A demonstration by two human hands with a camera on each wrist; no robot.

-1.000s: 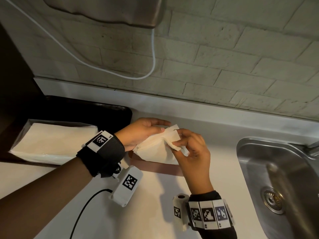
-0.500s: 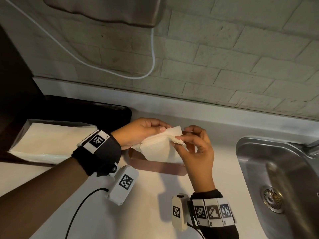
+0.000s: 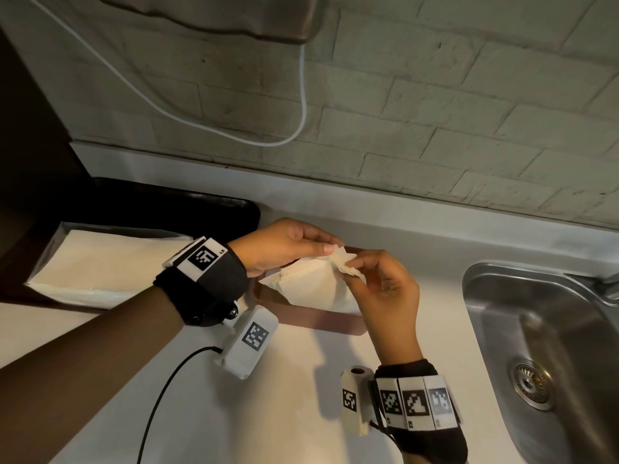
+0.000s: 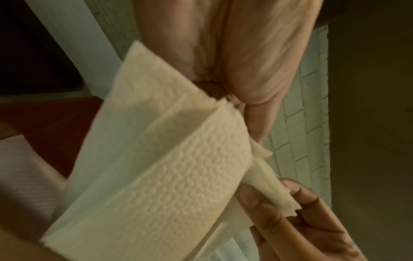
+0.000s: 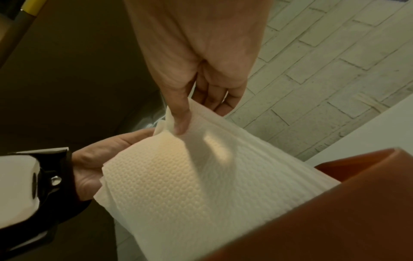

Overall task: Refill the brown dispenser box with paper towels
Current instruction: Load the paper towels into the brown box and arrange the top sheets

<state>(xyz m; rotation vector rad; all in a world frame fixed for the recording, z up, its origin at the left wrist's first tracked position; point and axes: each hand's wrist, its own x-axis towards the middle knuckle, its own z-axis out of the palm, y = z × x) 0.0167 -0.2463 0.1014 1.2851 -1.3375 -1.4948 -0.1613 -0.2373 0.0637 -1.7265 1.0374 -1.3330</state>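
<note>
A brown dispenser box [image 3: 311, 321] lies on the white counter, seen close as a reddish rim [image 5: 335, 203] in the right wrist view. A bunch of white embossed paper towels [image 3: 311, 283] bulges up out of it. My left hand [image 3: 284, 244] grips the top of the bunch from the left [image 4: 223, 98]. My right hand [image 3: 378, 279] pinches a loose towel corner [image 4: 274, 190] between thumb and fingers [image 5: 181, 121]. The two hands almost touch above the box.
An open pack of paper towels [image 3: 97, 266] lies at the left in front of a black tray [image 3: 201, 209]. A steel sink [image 3: 549, 346] is at the right. A white cable [image 3: 234, 128] hangs on the brick wall beneath a metal unit [image 3: 217, 15].
The right hand has shifted its pinch on the towel corner and drawn it a little up and right. The left hand keeps its hold on the bunch.
</note>
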